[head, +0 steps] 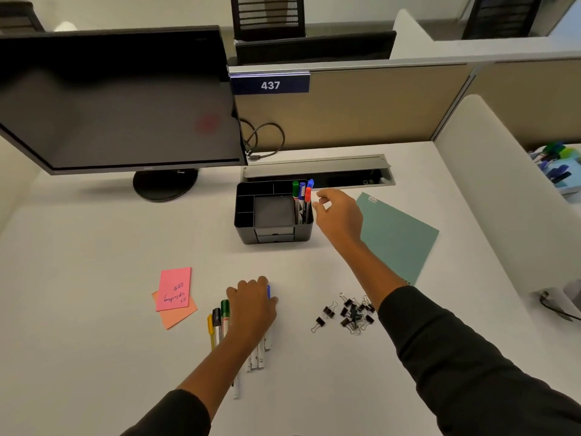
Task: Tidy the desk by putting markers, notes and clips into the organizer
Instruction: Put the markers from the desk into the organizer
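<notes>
Nearest the camera, the left hand (pixel 251 305) lies curled over a loose row of markers (pixel 220 322) on the desk (pixel 94 309); a blue cap shows past its fingers, so it appears to grip at least one, though which barrel cannot be told. The right hand (pixel 338 212) hovers just right of the organizer (pixel 273 212), fingers loose and holding nothing.

Desk items, largest first: a monitor (pixel 119 102) far left, a teal folder (pixel 396 234) at right, the organizer at centre, two notes (pixel 174 294) near left with pink overlapping orange, and a heap of clips (pixel 352 311) near right.

Judgement: the step in hand is marker collection, about half done. It would go best if the left hand closes on one or two barrels only, lifts them clear of the rest, and lowers them cap-up into the tall right slot without toppling those already there.

Organizer contents: four markers stand in the right slot, caps green, two blue and red. The centre tray and small left and far cells look bare. Notes and clips are untouched.
</notes>
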